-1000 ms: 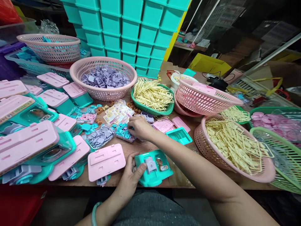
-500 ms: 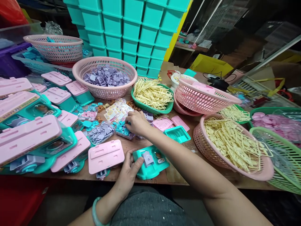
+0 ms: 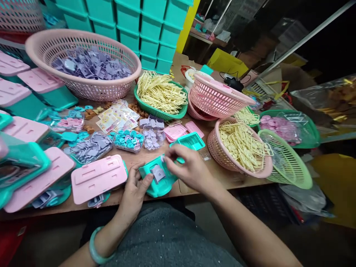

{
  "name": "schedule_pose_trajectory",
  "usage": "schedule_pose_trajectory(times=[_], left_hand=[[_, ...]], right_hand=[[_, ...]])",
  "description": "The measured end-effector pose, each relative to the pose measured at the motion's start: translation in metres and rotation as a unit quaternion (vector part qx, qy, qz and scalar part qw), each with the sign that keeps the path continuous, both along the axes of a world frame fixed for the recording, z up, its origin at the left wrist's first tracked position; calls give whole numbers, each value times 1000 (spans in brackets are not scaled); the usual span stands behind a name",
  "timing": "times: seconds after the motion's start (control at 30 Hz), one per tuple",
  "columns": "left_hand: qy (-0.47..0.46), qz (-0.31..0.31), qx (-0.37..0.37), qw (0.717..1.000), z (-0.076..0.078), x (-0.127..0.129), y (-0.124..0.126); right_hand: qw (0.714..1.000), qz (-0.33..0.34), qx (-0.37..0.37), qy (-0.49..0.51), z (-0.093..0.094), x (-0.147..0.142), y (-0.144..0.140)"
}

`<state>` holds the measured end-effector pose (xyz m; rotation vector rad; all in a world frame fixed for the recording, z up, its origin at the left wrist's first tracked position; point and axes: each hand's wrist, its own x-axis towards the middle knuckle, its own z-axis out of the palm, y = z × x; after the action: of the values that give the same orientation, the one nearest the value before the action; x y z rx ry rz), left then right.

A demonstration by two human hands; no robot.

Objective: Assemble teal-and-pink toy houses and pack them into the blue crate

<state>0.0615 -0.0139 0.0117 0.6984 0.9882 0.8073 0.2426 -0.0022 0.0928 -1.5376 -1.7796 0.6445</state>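
At the table's near edge my left hand (image 3: 135, 191) holds a teal toy housing (image 3: 158, 180) by its left end. A lilac part (image 3: 157, 173) is fitted on the housing's top. My right hand (image 3: 189, 167) rests on the right half of the housing, fingers pinched at its upper edge; any small piece between them is hidden. Just behind the housing sit a clear tray of small teal round parts (image 3: 128, 139) and a clear tray of lilac parts (image 3: 152, 138).
A pink lid (image 3: 98, 178) lies left of the housing. Behind are a pink basket of lilac parts (image 3: 83, 66), a green tray of cream wire pieces (image 3: 161, 97), pink baskets (image 3: 239, 148), a green basket (image 3: 289, 159) and stacked teal boxes (image 3: 133, 22). Finished teal-and-pink toys (image 3: 25, 163) crowd the left.
My right hand has come back from the tray of teal round parts to the housing. The housing has tilted up in my left hand. The camera has swung right and down.
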Motion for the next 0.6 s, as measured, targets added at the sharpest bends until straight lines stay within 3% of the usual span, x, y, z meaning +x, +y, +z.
schedule_pose_trajectory(times=[0.07, 0.17, 0.37, 0.6], left_hand=[[3, 6, 3, 1000, 2, 3, 1], [11, 2, 16, 1000, 5, 7, 1], [29, 2, 66, 997, 9, 13, -2], [41, -5, 88, 995, 11, 12, -4]], right_hand=[[999, -38, -2, 35, -7, 3, -36], [994, -94, 15, 44, -16, -1, -64], [993, -110, 49, 22, -13, -6, -70], [989, -137, 38, 31, -13, -8, -77]])
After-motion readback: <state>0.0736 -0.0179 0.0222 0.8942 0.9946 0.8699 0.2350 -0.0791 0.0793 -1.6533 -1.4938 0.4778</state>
